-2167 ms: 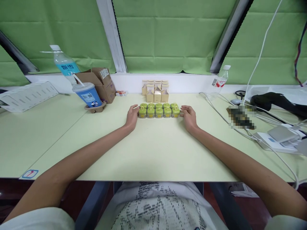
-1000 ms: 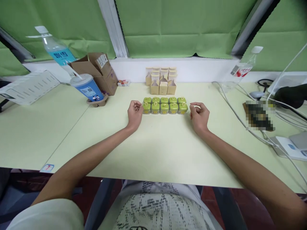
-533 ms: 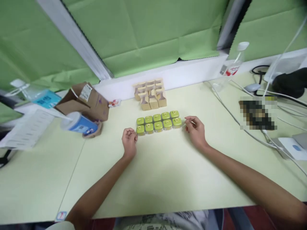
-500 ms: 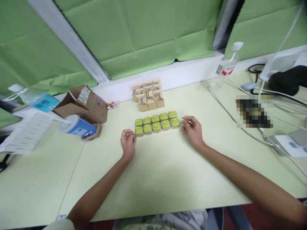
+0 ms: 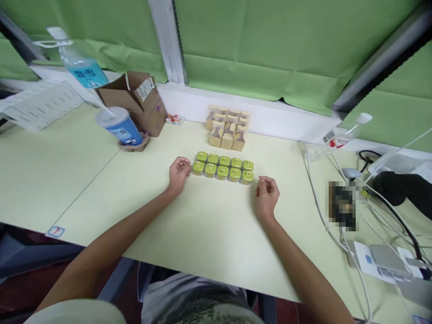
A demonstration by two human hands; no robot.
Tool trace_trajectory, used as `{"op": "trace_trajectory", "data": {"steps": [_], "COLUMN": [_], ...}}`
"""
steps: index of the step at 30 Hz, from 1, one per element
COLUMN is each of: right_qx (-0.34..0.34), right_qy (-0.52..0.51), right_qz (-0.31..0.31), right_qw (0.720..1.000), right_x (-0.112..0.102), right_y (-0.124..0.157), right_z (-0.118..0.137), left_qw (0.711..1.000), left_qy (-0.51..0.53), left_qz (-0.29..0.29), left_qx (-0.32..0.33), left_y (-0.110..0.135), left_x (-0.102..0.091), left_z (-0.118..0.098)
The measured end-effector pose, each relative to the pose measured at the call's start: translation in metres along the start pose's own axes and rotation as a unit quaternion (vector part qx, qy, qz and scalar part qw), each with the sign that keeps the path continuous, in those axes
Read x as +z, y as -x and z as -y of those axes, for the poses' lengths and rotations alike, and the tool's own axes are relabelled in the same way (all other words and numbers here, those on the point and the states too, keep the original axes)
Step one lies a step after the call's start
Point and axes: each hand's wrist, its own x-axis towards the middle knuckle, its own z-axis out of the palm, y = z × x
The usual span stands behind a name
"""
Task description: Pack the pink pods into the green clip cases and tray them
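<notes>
Two rows of small clear square jars with green lids (image 5: 222, 172) stand close together on the table, with small pale yellow loops on the lids. My left hand (image 5: 180, 174) rests at the left end of the front row, its fingers curled and its fingertips close to the end jar (image 5: 198, 168); whether they touch I cannot tell. Beyond the right end, my right hand (image 5: 266, 195) is loosely closed, a small gap from the last jar (image 5: 247, 177). Neither hand shows anything in it.
Behind the jars stand several open small cardboard boxes (image 5: 227, 128). At left are a blue cup (image 5: 123, 128), a brown carton (image 5: 148, 105) and a bottle with a blue label (image 5: 84, 67). White cables (image 5: 312, 189) and a clear bottle (image 5: 344, 137) lie to the right.
The head view has turned, so the whole scene appears rotated. Both hands stay beside the ends of the jar rows, and the jars keep their arrangement.
</notes>
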Motion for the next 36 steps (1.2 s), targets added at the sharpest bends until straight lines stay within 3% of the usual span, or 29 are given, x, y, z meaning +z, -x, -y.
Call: {"op": "trace_trajectory", "data": {"steps": [10,15,18,21,25,28,30,33,35,36], "right_qx": [-0.034,-0.055,-0.075,-0.122,-0.201,-0.135,-0.109,-0.131,-0.174,-0.216], "right_qy": [0.004,0.044,0.107,0.203,0.360,0.436,0.467,0.495,0.481,0.435], "right_qz": [-0.045,-0.101,-0.128,-0.173,-0.224,-0.169,-0.136,-0.086,-0.048,-0.028], "right_qw": [0.998,0.992,0.983,0.956,0.883,0.873,0.867,0.854,0.858,0.874], "right_x": [0.008,0.011,0.000,-0.034,-0.090,-0.111,-0.116,-0.123,-0.130,-0.135], "right_y": [-0.006,0.006,-0.008,-0.067,-0.190,-0.262,-0.281,-0.258,-0.213,-0.183], "right_z": [-0.003,-0.009,0.002,0.048,0.138,0.176,0.183,0.188,0.197,0.203], "left_qw": [0.997,0.997,0.998,0.998,0.998,0.998,0.997,0.985,0.939,0.909], "left_qy": [-0.002,-0.013,-0.014,-0.015,-0.021,-0.038,-0.054,-0.108,-0.185,-0.205], "left_qz": [0.073,0.071,0.064,0.055,0.052,0.038,0.015,0.008,0.089,0.141], "left_qx": [-0.005,0.003,0.004,0.006,0.010,0.027,0.047,0.134,0.276,0.334], "left_y": [-0.001,0.001,0.001,0.001,0.000,0.000,0.003,0.022,0.048,0.065], "left_x": [-0.010,-0.011,-0.010,-0.011,-0.011,-0.012,-0.014,-0.015,-0.007,0.001], "left_z": [0.008,0.003,0.001,0.003,0.008,0.008,0.002,-0.022,-0.044,-0.056]}}
